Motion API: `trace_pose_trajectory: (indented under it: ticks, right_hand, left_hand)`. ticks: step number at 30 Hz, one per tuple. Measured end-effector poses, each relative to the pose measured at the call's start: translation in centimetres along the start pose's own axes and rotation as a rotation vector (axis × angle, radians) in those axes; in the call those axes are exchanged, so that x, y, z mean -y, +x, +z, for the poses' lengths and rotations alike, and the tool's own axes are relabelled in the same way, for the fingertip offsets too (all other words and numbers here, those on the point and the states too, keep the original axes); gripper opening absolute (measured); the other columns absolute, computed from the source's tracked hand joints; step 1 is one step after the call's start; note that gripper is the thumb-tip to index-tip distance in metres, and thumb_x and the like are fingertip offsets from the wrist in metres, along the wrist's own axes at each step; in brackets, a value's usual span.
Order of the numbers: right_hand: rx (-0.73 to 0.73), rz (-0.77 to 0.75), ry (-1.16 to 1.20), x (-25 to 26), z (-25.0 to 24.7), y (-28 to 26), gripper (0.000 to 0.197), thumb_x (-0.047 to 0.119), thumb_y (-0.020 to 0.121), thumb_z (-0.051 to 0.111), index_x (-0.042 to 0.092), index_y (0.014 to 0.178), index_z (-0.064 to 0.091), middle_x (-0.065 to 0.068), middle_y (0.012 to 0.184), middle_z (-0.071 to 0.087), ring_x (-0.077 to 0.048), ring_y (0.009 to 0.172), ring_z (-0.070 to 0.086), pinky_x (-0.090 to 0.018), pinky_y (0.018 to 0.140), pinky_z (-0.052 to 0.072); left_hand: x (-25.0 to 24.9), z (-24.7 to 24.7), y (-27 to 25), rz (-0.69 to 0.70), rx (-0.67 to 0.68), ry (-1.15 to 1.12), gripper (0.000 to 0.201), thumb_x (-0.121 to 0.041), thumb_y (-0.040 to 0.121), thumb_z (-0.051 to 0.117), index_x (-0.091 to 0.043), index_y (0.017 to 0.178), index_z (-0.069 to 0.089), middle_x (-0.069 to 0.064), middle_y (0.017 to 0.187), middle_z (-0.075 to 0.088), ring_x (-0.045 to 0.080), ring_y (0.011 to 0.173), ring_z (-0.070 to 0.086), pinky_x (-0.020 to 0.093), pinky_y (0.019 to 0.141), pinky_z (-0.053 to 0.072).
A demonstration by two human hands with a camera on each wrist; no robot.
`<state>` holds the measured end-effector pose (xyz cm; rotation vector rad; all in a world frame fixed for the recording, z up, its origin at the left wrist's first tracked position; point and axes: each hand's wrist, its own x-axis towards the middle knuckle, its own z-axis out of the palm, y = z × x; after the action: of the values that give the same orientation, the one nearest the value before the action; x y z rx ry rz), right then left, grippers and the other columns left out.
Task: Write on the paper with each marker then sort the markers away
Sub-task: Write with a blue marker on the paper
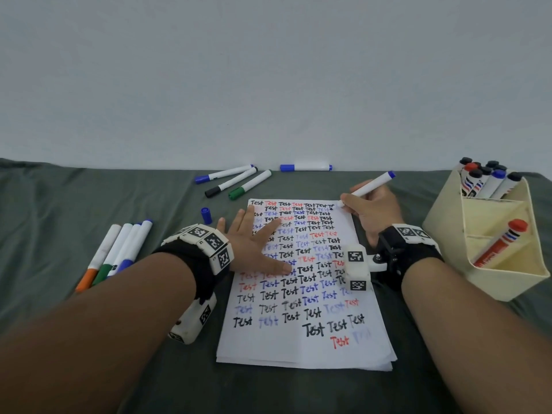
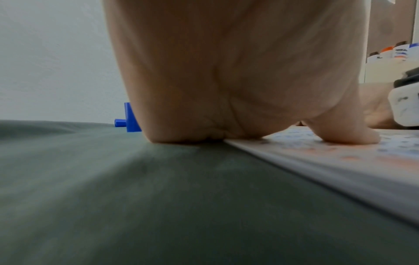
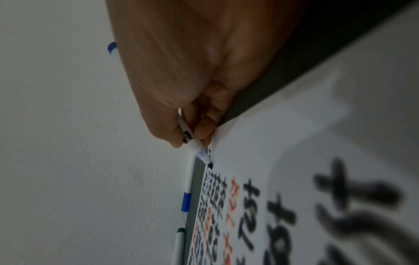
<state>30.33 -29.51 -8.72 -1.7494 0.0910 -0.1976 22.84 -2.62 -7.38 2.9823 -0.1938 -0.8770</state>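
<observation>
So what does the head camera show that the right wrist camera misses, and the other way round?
Only the head view shows the left hand flat on the paper, the loose blue cap and the cream organizer. Only the right wrist view shows the marker's dark tip at the sheet's edge. Both show the right hand gripping the blue marker.

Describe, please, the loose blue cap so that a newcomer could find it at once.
Start at the paper on the green cloth. Just off its top left corner, beyond the left hand that presses the sheet flat, stands the blue cap. Unlike the markers lying around it, it is a short stub with no white barrel.
</observation>
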Motion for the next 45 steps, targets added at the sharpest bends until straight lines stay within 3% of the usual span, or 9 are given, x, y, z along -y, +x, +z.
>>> trace_pose_trajectory:
  ticks: [4, 10, 15, 18, 24, 31, 38, 45]
  right_hand:
    - [-0.003, -0.008, -0.002, -0.21, -0.05, 0.12, 0.022, 0.041, 0.059, 0.078, 0.041, 0.077, 0.066, 0.005, 0.074, 0.073, -0.021, 0.075, 0.073, -0.055, 0.08, 0.06]
    - [0.008, 0.004, 0.007, -0.4, -0.19, 0.19, 0.024, 0.041, 0.06, 0.083, 0.038, 0.08, 0.069, 0.003, 0.083, 0.075, -0.023, 0.084, 0.074, -0.053, 0.082, 0.061]
    - [-0.031, -0.027, -0.007, -0.39, -0.1, 0.12, 0.02, 0.03, 0.069, 0.08, 0.044, 0.074, 0.067, 0.006, 0.074, 0.073, -0.017, 0.073, 0.073, -0.052, 0.08, 0.061]
    - [-0.032, -0.026, -0.006, -0.48, -0.1, 0.11, 0.016, 0.029, 0.069, 0.08, 0.037, 0.075, 0.067, 0.005, 0.072, 0.072, -0.023, 0.076, 0.072, -0.053, 0.081, 0.061]
    - [-0.05, -0.021, -0.004, -0.69, -0.09, 0.31, 0.018, 0.029, 0.07, 0.079, 0.028, 0.08, 0.065, 0.005, 0.072, 0.072, -0.021, 0.074, 0.072, -0.052, 0.08, 0.061]
    - [-0.077, -0.014, -0.01, -0.86, -0.23, 0.52, 0.018, 0.029, 0.07, 0.077, 0.027, 0.082, 0.064, 0.004, 0.072, 0.071, -0.019, 0.073, 0.07, -0.049, 0.08, 0.061]
    - [-0.075, -0.001, -0.01, -0.75, -0.23, 0.46, 0.017, 0.022, 0.074, 0.077, 0.025, 0.083, 0.063, 0.002, 0.072, 0.07, -0.018, 0.071, 0.068, -0.048, 0.079, 0.061]
    - [-0.098, 0.017, -0.017, -0.69, -0.38, 0.39, 0.017, 0.027, 0.071, 0.076, 0.028, 0.082, 0.064, 0.005, 0.073, 0.071, -0.02, 0.075, 0.07, -0.049, 0.079, 0.061]
  left_hand:
    - [0.0, 0.0, 0.08, 0.0, 0.001, -0.003, 0.123, -0.107, 0.051, 0.034, -0.056, 0.143, -0.028, 0.003, 0.153, -0.046, 0.024, 0.144, -0.037, 0.06, 0.117, -0.017]
    - [-0.07, 0.02, 0.07, -0.005, 0.004, -0.004, 0.125, -0.108, 0.047, 0.032, -0.056, 0.143, -0.028, 0.003, 0.154, -0.045, 0.024, 0.145, -0.037, 0.06, 0.117, -0.017]
    - [-0.09, 0.03, 0.01, -0.009, -0.002, -0.001, 0.122, -0.106, 0.052, 0.034, -0.056, 0.144, -0.028, 0.003, 0.155, -0.045, 0.024, 0.145, -0.036, 0.059, 0.117, -0.017]
    - [-0.09, -0.02, -0.04, -0.011, -0.001, -0.001, 0.121, -0.106, 0.052, 0.035, -0.056, 0.144, -0.027, 0.003, 0.155, -0.044, 0.024, 0.145, -0.036, 0.059, 0.116, -0.016]
    - [-0.2, -0.1, -0.18, -0.011, 0.006, -0.007, 0.128, -0.109, 0.042, 0.03, -0.056, 0.144, -0.028, 0.003, 0.155, -0.045, 0.024, 0.145, -0.036, 0.06, 0.117, -0.016]
    - [-0.28, -0.14, -0.35, -0.011, 0.003, -0.002, 0.121, -0.105, 0.054, 0.036, -0.055, 0.145, -0.026, 0.004, 0.155, -0.044, 0.024, 0.145, -0.036, 0.06, 0.117, -0.016]
    - [-0.32, -0.16, -0.4, -0.017, 0.0, 0.002, 0.12, -0.104, 0.055, 0.036, -0.055, 0.146, -0.025, 0.003, 0.156, -0.043, 0.025, 0.146, -0.035, 0.06, 0.117, -0.015]
    - [-0.17, -0.08, -0.02, -0.016, -0.004, 0.002, 0.122, -0.106, 0.051, 0.034, -0.056, 0.145, -0.026, 0.002, 0.155, -0.043, 0.025, 0.146, -0.035, 0.061, 0.116, -0.016]
